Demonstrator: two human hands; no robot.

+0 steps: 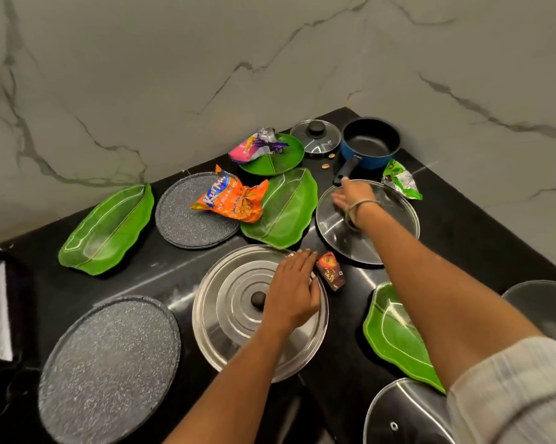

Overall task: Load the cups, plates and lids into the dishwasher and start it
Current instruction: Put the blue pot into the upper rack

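Observation:
My left hand (294, 288) lies palm down on a big steel lid (235, 318), fingertips at its far rim beside a small brown wrapper (331, 271). My right hand (350, 197) reaches over a large glass lid (392, 219) with fingers spread and holds nothing; the lid's knob is partly hidden under my wrist. Leaf-shaped green plates lie at the left (106, 229), in the middle (286, 209), at the back (280, 160) and near right (395, 341). Two grey speckled plates (110, 366) (183, 219) lie flat. A small glass lid (315, 136) is at the back.
All stands on a black counter (161, 270) in a marble-walled corner. A blue saucepan (369, 142) sits at the back. Orange (235, 198), pink (256, 145) and green (401, 179) wrappers lie about. More glass lids are at the bottom right (398, 415) and right edge (546, 306).

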